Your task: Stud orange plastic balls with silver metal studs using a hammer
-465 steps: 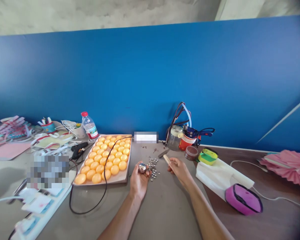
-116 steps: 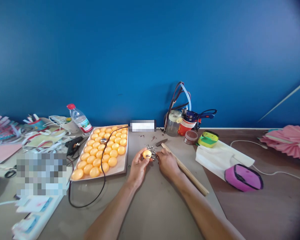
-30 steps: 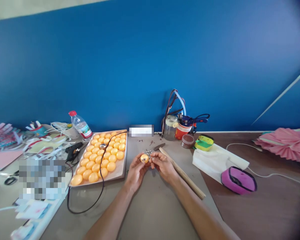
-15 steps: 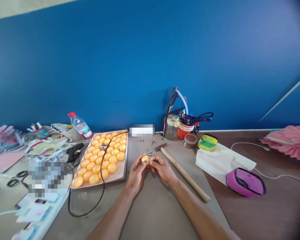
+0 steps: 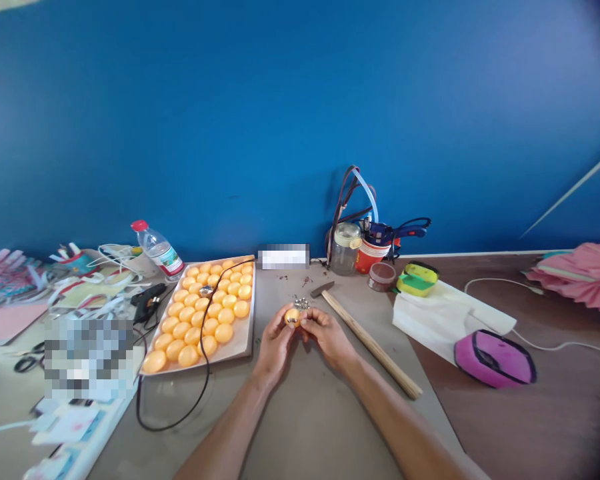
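Between my hands is an orange ping-pong ball [image 5: 293, 315] with a few shiny silver studs on its near side. My left hand [image 5: 276, 343] grips it from the left, thumb in front. My right hand [image 5: 329, 337] is closed in a pinch against the ball's right side; whatever its fingertips hold is hidden. Just beyond the ball lies a small pile of silver studs [image 5: 301, 303]. A hammer [image 5: 373, 343] with a wooden handle lies to the right of my right hand, its head pointing away from me.
At left stands a shallow box [image 5: 253, 313] of orange balls, one silver-covered ball [image 5: 207, 291] among them; a black cable [image 5: 211, 360] crosses it. Behind are a glass jar [image 5: 347, 250] and a red cup [image 5: 371, 257]. A purple mesh pouch [image 5: 495, 360] lies right, a power strip [image 5: 87, 437] left.
The hands earlier held a silver-covered ball and the hammer; that ball now sits in the box, the hammer on the table. My right hand has come from the stud pile to the orange ball.
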Available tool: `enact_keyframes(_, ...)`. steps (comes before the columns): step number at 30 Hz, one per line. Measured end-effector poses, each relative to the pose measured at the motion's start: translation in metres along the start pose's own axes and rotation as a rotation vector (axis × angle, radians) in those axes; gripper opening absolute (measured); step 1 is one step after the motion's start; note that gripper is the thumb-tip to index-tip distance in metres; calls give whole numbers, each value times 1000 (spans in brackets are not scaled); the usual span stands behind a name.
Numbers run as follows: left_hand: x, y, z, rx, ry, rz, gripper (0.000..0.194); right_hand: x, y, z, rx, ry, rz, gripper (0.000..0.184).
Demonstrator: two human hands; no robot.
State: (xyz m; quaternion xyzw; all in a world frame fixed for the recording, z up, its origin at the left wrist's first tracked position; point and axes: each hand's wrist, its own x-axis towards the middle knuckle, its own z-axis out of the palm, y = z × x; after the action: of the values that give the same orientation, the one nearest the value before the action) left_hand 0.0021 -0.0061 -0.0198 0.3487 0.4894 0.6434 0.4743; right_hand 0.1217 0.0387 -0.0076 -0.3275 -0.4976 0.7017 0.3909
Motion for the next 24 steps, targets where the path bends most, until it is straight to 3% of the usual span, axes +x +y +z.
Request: enact_keyframes(24, -7, 7, 0, 356, 51, 82, 41, -3, -5, 6, 16, 62, 70, 10)
